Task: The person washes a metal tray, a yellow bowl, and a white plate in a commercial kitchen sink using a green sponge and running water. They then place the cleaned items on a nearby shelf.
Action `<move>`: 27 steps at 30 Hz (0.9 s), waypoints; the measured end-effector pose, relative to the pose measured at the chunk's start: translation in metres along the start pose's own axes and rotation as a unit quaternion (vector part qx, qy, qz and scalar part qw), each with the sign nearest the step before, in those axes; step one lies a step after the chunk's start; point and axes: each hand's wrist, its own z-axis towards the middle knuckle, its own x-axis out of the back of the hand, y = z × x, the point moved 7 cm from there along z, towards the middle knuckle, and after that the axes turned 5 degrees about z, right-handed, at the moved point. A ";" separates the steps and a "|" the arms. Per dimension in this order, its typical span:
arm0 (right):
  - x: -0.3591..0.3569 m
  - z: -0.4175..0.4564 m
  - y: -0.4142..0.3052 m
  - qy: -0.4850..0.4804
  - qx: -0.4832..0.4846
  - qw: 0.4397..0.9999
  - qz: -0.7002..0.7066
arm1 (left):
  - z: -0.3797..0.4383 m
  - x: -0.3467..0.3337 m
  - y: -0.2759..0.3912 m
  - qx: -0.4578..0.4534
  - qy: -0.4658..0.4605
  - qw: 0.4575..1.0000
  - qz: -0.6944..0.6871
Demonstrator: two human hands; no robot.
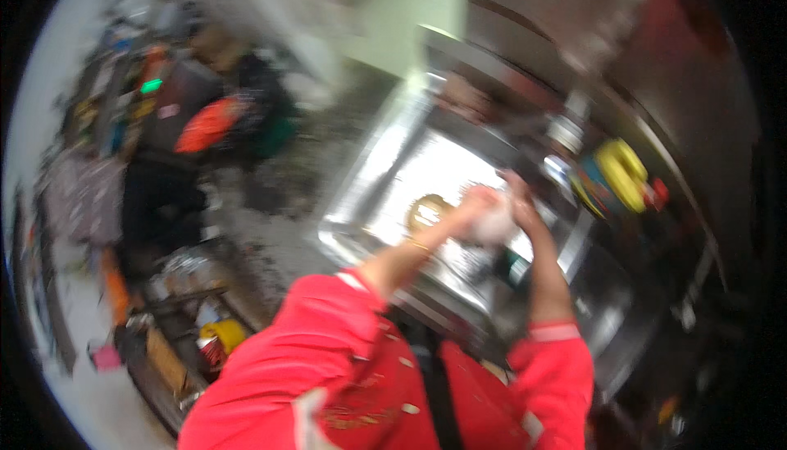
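Note:
Both of my hands are close together over a shiny stainless steel sink [369, 161]. My left hand [481, 201] is at a blurred whitish, rounded thing [495, 222], and my right hand [521, 204] is at its other side. Motion blur hides the fingers, so I cannot tell whether either hand grips it or what it is made of. A round, brownish-gold thing [428, 213] lies in the sink just left of my left hand. Near my right wrist, low in the sink, is a dark green thing [516, 267].
A yellow bottle [620, 173] with a red cap and dark label lies right of the sink, near a blurred whitish fitting [567, 130]. At left are an orange-red thing [208, 125], dark bags [163, 204] and a crate [166, 358] holding a yellow item.

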 end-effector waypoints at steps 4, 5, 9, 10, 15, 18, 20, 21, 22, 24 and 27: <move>0.000 -0.005 -0.064 0.099 -0.112 0.989 0.012 | -0.012 0.002 0.030 -0.010 0.089 0.995 0.047; 0.000 -0.007 -0.089 0.057 -0.072 0.994 -0.060 | -0.011 0.003 0.026 0.001 0.071 0.997 0.039; 0.004 0.000 -0.032 -0.004 -0.139 0.990 0.011 | -0.019 -0.016 0.027 0.025 0.052 0.997 0.046; 0.002 0.002 -0.055 0.002 -0.088 0.993 -0.080 | -0.019 -0.018 0.034 0.024 0.052 0.997 0.047; 0.001 0.003 -0.032 0.035 -0.240 0.965 0.102 | -0.015 -0.007 0.029 0.042 0.056 0.994 0.089; 0.001 -0.002 -0.079 0.045 -0.054 0.995 -0.072 | -0.014 0.002 0.029 0.030 0.059 0.996 0.060; -0.014 0.002 -0.069 0.042 -0.079 0.982 -0.168 | -0.009 -0.005 0.032 0.027 0.039 0.998 0.053; -0.014 0.004 -0.044 0.047 -0.128 0.986 -0.094 | -0.008 -0.007 0.031 0.025 0.029 0.998 0.048; -0.010 0.006 -0.024 0.054 -0.175 0.983 -0.019 | -0.007 -0.004 0.030 0.029 0.032 0.997 0.068; 0.005 0.000 -0.028 0.051 -0.118 0.989 0.078 | -0.009 0.002 0.026 0.041 0.046 0.997 0.051; 0.002 -0.019 0.000 0.060 -0.182 0.961 0.200 | -0.007 0.001 0.025 0.035 0.061 0.997 0.014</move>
